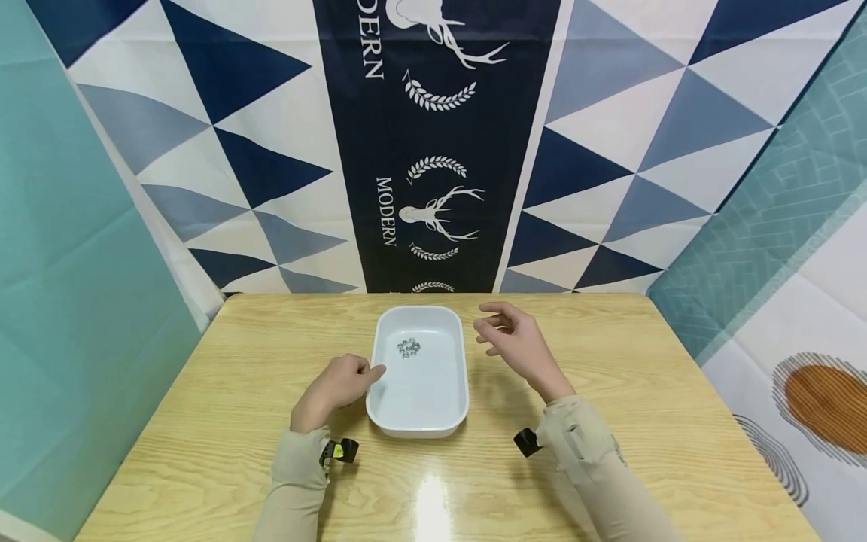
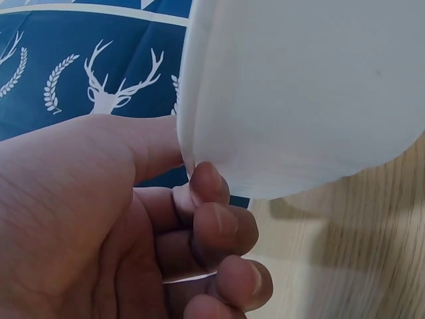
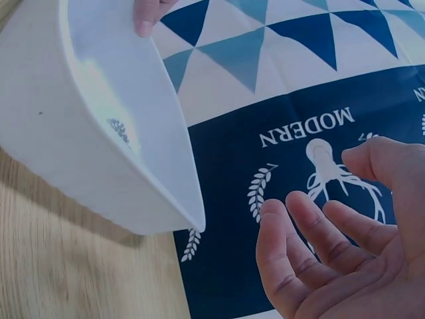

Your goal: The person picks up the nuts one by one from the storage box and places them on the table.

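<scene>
A white rectangular tray [image 1: 433, 391] stands on the table with a small cluster of shiny metallic pieces [image 1: 409, 348] inside, toward its back left. The left hand [image 1: 341, 382] grips the tray's left rim, thumb over the edge and fingers curled on the outside; in the left wrist view the fingers [image 2: 226, 222] lie against the outer wall [image 2: 285, 153]. Right of the tray, the right hand [image 1: 518, 342] hovers with loosely bent fingers and holds nothing. The right wrist view has this hand [image 3: 339, 246] apart from the tray [image 3: 99, 173], with the metallic pieces [image 3: 119, 130] visible inside.
The wooden table [image 1: 237, 391] extends around the tray. Behind its back edge hangs a patterned cloth [image 1: 433, 150] with triangles and deer heads. Teal cloth [image 1: 81, 263] is at the left, and a cloth with an orange oval [image 1: 829, 403] hangs at the right.
</scene>
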Tool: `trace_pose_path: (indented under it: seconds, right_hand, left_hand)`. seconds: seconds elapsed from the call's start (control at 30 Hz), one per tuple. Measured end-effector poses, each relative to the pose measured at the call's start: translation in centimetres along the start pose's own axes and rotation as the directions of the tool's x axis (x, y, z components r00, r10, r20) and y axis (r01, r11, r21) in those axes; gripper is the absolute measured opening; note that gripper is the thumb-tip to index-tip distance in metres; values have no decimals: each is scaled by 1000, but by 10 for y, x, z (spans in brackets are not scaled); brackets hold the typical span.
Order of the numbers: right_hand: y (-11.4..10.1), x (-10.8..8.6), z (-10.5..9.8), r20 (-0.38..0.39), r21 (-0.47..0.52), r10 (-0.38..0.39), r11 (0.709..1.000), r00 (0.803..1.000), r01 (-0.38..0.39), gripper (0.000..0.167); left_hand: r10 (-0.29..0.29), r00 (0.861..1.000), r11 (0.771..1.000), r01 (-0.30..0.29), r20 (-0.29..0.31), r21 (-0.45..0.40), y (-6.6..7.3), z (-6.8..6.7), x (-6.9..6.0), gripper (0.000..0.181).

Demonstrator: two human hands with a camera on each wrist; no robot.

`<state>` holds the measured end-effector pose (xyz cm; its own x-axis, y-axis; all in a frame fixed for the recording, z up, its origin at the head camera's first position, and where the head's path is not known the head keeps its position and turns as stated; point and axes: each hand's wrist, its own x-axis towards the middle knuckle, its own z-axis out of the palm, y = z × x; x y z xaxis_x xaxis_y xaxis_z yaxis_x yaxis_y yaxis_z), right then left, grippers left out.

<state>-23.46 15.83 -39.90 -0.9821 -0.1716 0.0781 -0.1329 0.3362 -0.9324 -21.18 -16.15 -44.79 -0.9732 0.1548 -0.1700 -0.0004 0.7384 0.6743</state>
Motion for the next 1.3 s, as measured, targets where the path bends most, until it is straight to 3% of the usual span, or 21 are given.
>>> trace_pose_path:
  seconds: [0.17, 0.37, 0.63, 1.3]
  right_hand:
    - [-1, 2, 6, -2, 22, 1, 1000, 1000, -1, 48]
    - [-4, 5, 15, -14, 53, 7, 999, 1000, -6, 45]
    - [-7, 10, 27, -1, 63, 22, 998, 1000, -22, 44]
    - [-19, 39, 44, 95, -153, 35, 988, 995, -20, 40]
  left_hand:
    - [-17, 1000, 1000, 17, 21, -10, -2, -2, 0, 49]
    - [12, 999, 1000, -12, 35, 2, -3, -1, 2, 47]
    - [10, 1000, 1000, -10, 23, -8, -3, 0, 3, 42]
    - [34, 998, 999, -33, 44, -19, -3, -1, 3, 40]
